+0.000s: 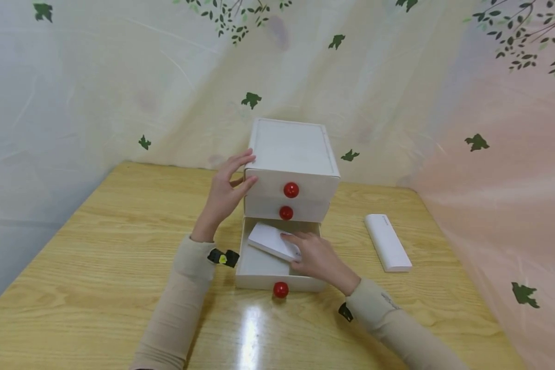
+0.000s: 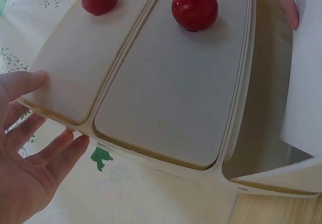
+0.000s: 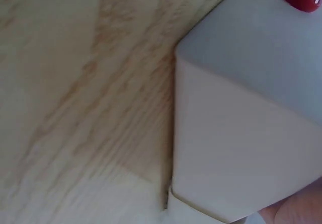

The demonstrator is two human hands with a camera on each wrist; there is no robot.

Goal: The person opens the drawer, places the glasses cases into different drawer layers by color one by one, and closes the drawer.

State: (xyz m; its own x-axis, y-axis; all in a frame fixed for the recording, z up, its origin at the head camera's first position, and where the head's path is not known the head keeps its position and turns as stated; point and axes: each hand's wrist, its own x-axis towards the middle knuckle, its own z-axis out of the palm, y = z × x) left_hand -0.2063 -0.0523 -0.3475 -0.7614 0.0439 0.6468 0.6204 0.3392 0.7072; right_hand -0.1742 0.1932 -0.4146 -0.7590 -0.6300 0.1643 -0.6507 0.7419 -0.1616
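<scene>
A white three-drawer cabinet point(image 1: 293, 146) with red knobs stands on the table, its bottom drawer point(image 1: 259, 282) pulled out and the upper two closed. My left hand point(image 1: 224, 192) rests against the cabinet's left side near the top. In the left wrist view its thumb touches the top drawer front point(image 2: 68, 80), with the fingers spread along the side edge. Reaching into the bottom drawer, my right hand point(image 1: 321, 259) pinches a flat white box point(image 1: 269, 239) at its right end. That box lies slanted inside; only part of the right hand shows in the right wrist view.
A white power bank point(image 1: 387, 244) lies on the wooden table point(image 1: 134, 267) to the right of the cabinet. Behind the table hangs a pale curtain point(image 1: 176, 92) with a leaf print. The open drawer's red knob point(image 1: 280, 290) juts toward the front.
</scene>
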